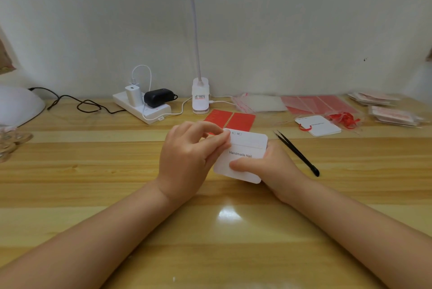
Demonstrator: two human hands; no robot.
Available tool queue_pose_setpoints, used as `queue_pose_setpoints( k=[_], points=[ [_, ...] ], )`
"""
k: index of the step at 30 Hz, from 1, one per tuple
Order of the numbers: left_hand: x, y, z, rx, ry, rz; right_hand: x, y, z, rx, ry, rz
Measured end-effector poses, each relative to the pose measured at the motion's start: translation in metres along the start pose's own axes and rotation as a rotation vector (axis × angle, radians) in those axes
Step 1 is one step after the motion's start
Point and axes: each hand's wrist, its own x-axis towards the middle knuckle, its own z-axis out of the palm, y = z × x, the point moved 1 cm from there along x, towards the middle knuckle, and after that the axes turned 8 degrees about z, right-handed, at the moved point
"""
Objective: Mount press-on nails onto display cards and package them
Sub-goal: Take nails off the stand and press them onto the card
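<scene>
A white display card [245, 148] printed "Handmade Nail" is held above the wooden table [93, 171] at the centre. My right hand [271, 167] grips its lower right part, thumb across the front. My left hand [191, 155] pinches the card's upper left corner with thumb and fingertips. Whether something small is between those fingertips cannot be made out. Two red adhesive sheets [231, 120] lie just behind the card. Black tweezers [297, 153] lie to the right of my right hand.
A second white card [320, 126] lies at right beside red strips [346, 120]. Clear bags [261, 104], red sheets [318, 104] and stacks of packaged cards [392, 113] line the back right. A clip lamp [200, 97] and power strip [142, 108] stand at the back.
</scene>
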Motion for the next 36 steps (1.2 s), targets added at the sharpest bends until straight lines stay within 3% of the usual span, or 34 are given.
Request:
queue_pose_setpoints(
  k=[18, 22, 25, 28, 36],
  points=[
    [-0.0031, -0.0037, 0.0039, 0.025, -0.054, 0.026, -0.0018, -0.0007, 0.0004, 0.006, -0.034, -0.033],
    [-0.003, 0.0003, 0.0036, -0.086, -0.099, -0.095, -0.0006, -0.0003, -0.001, 0.048, -0.046, -0.017],
    [-0.0019, 0.0051, 0.0047, -0.333, -0.069, -0.253, 0.0019, 0.0003, -0.0015, 0.089, -0.035, 0.012],
    [-0.001, 0.0022, 0.0042, -0.381, -0.026, -0.359, 0.0033, 0.001, -0.0009, 0.09, -0.007, 0.034],
    [-0.0021, 0.0016, 0.0032, -0.161, -0.05, -0.148, 0.002, 0.0004, -0.0013, 0.091, -0.038, 0.018]
  ],
)
